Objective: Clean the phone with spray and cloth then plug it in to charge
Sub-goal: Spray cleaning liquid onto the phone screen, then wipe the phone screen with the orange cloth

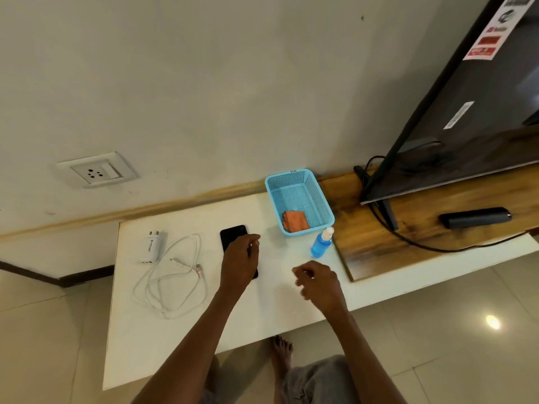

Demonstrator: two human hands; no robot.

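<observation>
- Worktop: white slab against the wall, carrying all I need. A wooden section runs off to its right.
- Basket: light blue plastic lattice, open top, at the back edge near the wall. It holds one thing only, the cloth. I judge it light enough to slide if I drag anything out of it.
- Cable: white, loosely coiled, left of the phone, both ends free. Limp and tangle-prone; I would take it by a connector, not the loop.
- Phone: black slab lying flat mid-worktop, its near half under my left hand. Rigid, smooth, likely slippery once wet, and its glass is fragile. I would grip it by the long edges, never by the faces.
- Left hand: resting over the phone, fingers curled down at its edges; I cannot tell whether it has closed on it yet.
- Right hand: hovering empty above the worktop, fingers loosely curled, just short of the spray.
- Spray: small bottle of blue liquid, white nozzle, upright beside the basket. Light, easily tipped; take it round the body.
- Charger: white plug block, left of the cable, not connected. Hard and easy to grip.
- Cloth: orange, folded, in the basket's near corner. Soft; pinch a fold.
</observation>
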